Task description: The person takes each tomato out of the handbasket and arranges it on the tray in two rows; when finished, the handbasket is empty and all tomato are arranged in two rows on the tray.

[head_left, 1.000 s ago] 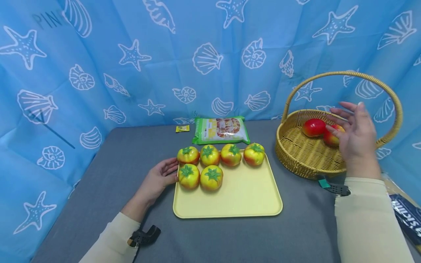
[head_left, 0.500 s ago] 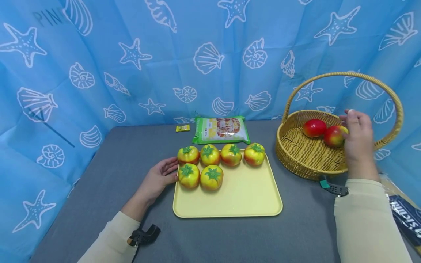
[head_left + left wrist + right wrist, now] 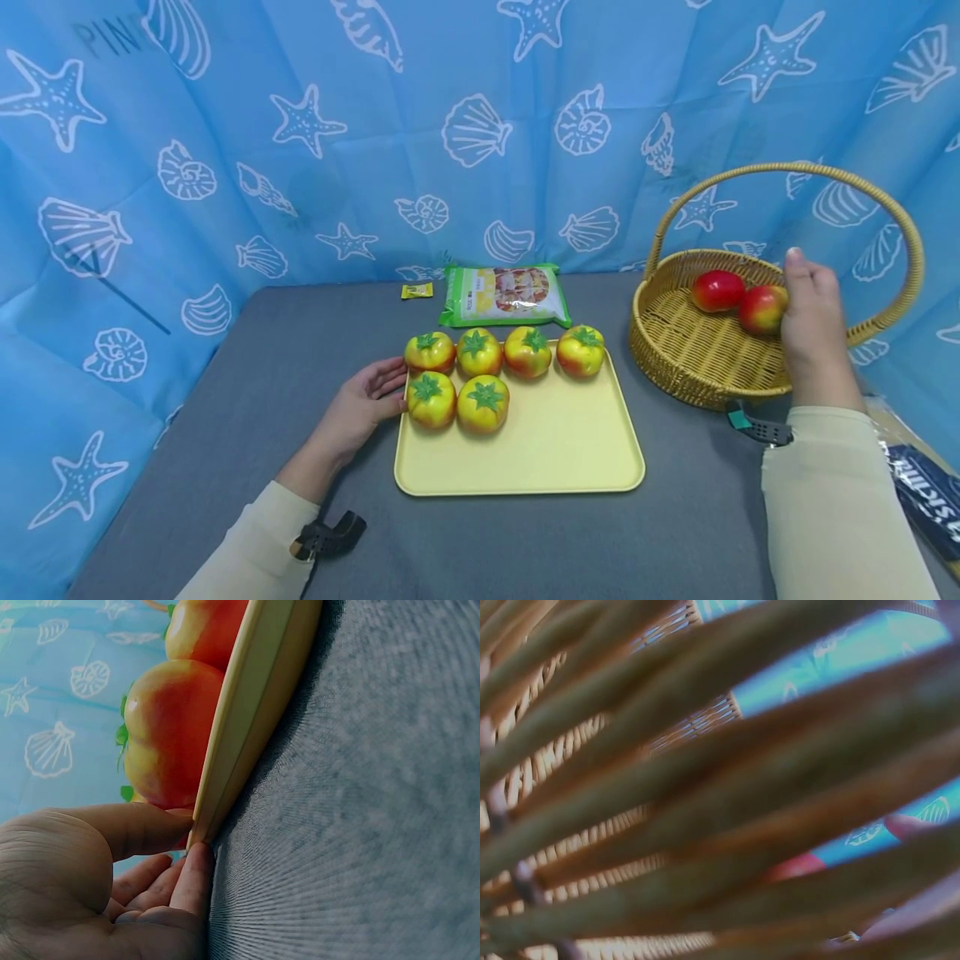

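My left hand pinches the left rim of the yellow tray between thumb and fingers; the left wrist view shows the thumb at the rim. Several yellow-red persimmons with green leafy tops stand on the tray, four across the back edge and two before them. My right hand is inside the right part of the wicker basket, against a red-yellow fruit. Its fingers are hidden, so their grip is unclear. A red fruit lies alongside. Basket strands blur the right wrist view.
The basket's tall handle arches over the right forearm's side. Behind the tray lie a green-and-white food packet and a small yellow packet. A dark blue package lies at the right edge. A blue curtain hangs behind the table.
My right hand has lowered into the basket beside the red-yellow fruit, its spread fingers now out of sight. The left hand, tray and persimmons have not moved.
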Motion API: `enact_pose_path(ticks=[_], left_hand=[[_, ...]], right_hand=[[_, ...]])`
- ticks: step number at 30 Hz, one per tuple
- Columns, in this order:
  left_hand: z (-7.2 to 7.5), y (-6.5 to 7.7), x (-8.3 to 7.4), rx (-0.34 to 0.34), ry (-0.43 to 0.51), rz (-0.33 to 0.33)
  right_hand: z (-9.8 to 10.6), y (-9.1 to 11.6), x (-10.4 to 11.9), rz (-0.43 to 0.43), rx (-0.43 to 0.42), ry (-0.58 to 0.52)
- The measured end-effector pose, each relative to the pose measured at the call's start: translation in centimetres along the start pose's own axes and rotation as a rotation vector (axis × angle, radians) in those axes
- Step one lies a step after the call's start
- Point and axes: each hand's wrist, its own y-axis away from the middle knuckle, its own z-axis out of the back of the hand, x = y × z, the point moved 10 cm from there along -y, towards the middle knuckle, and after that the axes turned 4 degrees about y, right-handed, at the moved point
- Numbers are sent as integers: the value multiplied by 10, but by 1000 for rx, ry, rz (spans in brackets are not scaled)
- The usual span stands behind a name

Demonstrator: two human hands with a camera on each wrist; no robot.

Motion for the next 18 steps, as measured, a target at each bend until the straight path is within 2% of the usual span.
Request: enact_pose_path(ticks=[4, 9, 13, 18], left_hand=[[0, 0, 1, 1, 0, -3], [0, 0, 1, 7, 1, -5], [-1, 0, 1, 11, 2, -8], [0, 0, 2, 11, 4, -8]], right_hand=[[-3, -2, -4, -25, 26, 31], [-13, -1, -12, -75, 112, 155], [-29, 1, -17, -64, 262, 286], [-48, 4, -24, 2, 467, 450]])
